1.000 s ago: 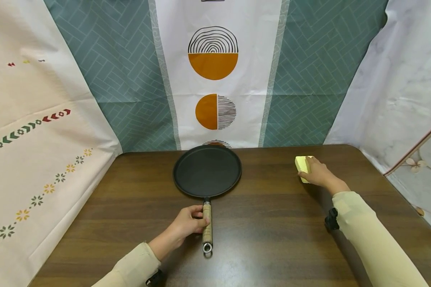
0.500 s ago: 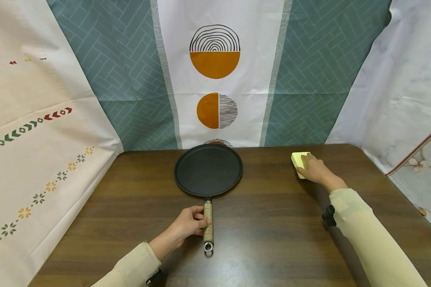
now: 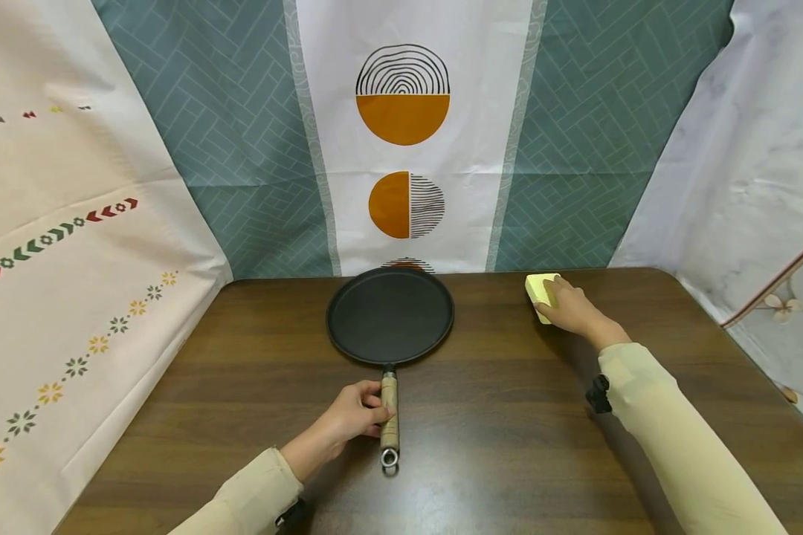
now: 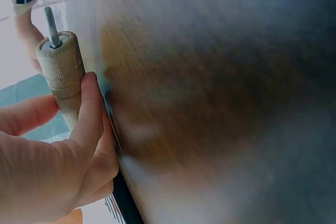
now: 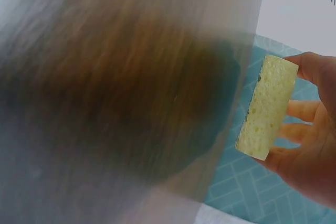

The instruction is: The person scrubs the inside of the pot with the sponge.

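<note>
Dark wood grain runs across the surface (image 3: 495, 416), which is hemmed in by hanging cloths: teal herringbone with a white panel of orange half-circles at the back (image 3: 403, 141), a cream cloth with small flowers and arrows on the left (image 3: 73, 282), pale marbled cloth on the right.

A round black flat pan (image 3: 389, 316) lies on the surface near the back edge, its wooden handle (image 3: 389, 412) pointing toward the person. The left hand (image 3: 351, 416) comes in low from the lower left, forearm in a cream sleeve lying along the surface, and its grip is closed on the handle; in the left wrist view the thumb (image 4: 89, 108) lies pressed along the wood (image 4: 62, 74) with the fingers curled behind it.

The right arm stretches forward and inward from the lower right, wrist nearly straight. The right hand (image 3: 572, 312) grasps a yellow sponge (image 3: 540, 293) to the right of the pan and well apart from it; whether the sponge touches the surface cannot be told. The right wrist view shows the sponge (image 5: 265, 108) pinched on its narrow ends between thumb and fingers (image 5: 302, 111).
</note>
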